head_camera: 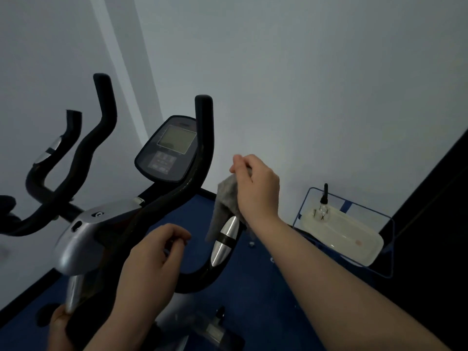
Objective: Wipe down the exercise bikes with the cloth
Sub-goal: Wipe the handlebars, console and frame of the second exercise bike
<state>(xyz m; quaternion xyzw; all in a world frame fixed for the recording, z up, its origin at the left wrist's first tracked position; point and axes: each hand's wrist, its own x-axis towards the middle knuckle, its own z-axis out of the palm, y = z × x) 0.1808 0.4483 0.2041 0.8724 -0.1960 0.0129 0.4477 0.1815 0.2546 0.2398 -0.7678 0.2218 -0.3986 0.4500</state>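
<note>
Right grip (255,183) is pinching the grey cloth (225,203), draping below it against the exercise bike (202,148) handlebar; left grip (152,257) is hovering loosely curled, holding nothing.

two exercise bikes (141,224), one cloth (224,198), two hands (255,183)

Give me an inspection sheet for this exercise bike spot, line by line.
Surface: dark blue floor, small specks near the bike.
Job's things: grey cloth hanging beside the black curved handlebar; console screen blank.
Clutter: blue wire rack holding a white container.
Grips: right hand pinches the cloth; left hand loosely curled, holding nothing.
Cables: nothing seen.
Surroundings: plain pale wall; second bike's handlebars at left.
</note>
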